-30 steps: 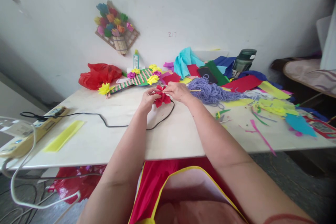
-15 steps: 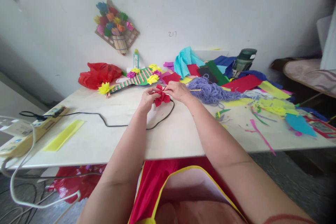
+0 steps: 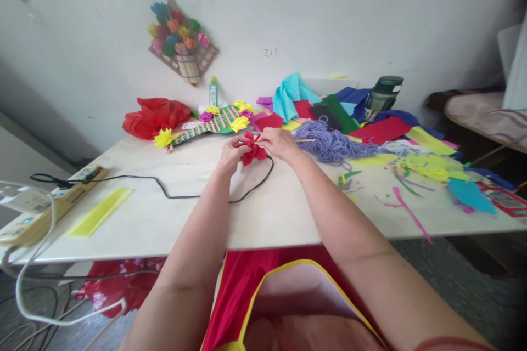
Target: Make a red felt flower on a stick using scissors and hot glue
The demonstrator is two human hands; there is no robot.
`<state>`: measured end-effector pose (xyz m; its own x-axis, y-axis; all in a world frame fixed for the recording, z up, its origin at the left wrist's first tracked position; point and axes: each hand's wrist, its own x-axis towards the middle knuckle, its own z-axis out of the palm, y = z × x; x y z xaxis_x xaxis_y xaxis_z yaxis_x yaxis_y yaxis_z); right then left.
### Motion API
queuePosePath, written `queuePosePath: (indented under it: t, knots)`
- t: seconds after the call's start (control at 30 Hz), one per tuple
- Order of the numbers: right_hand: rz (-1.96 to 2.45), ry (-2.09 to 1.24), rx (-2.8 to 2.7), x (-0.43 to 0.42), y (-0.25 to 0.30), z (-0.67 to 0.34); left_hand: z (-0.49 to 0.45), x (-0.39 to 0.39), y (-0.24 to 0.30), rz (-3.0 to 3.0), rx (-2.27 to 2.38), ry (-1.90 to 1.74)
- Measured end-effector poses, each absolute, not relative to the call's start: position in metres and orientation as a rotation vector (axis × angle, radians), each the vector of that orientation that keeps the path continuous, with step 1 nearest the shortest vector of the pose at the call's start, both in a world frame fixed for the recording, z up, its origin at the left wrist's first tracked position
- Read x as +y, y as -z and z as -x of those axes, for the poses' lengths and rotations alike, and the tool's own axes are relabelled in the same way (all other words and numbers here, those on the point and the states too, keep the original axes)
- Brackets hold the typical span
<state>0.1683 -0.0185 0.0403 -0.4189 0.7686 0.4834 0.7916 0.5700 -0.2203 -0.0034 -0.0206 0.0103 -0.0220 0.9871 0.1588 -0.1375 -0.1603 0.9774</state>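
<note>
Between my hands, above the middle of the table, is a red paper flower (image 3: 254,152) with several petals. My left hand (image 3: 233,154) has its fingers closed on the flower's left side. At the flower's upper right, my right hand (image 3: 278,142) pinches a petal or the centre; the fingertips partly hide that spot. A thin wooden stick (image 3: 305,140) shows just right of my right hand. Behind the flower lies a green and pink striped craft piece (image 3: 214,125) trimmed with yellow and purple paper flowers. A black cord (image 3: 263,180) curves beneath my hands.
Purple yarn (image 3: 329,140) and coloured paper sheets (image 3: 381,130) are heaped on the right, with a dark green bottle (image 3: 382,96) behind. A red plastic bag (image 3: 155,116) lies back left. A power strip (image 3: 53,211) and a yellow paper strip (image 3: 100,213) lie on the left.
My right hand's fingers have shifted very slightly at the top of the red flower. My left hand and the things on the table look the same.
</note>
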Motion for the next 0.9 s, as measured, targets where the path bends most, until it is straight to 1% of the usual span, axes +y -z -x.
queuePosePath:
  t: [0.4,0.73,0.9]
  knots:
    - [1.273,0.078,-2.307,-0.0202,-0.0428,-0.1692,0.0034,-0.0193,-0.0094,-1.223,1.032,-1.415]
    - [1.228,0.039,-2.232,-0.0186,-0.0402,-0.1693,0.0056,-0.0173,-0.008,-1.234,1.044,-1.415]
    - [1.253,0.077,-2.251,-0.0179,-0.0402,-0.1724,0.0059,-0.0172,-0.0076,-1.228,1.055,-1.435]
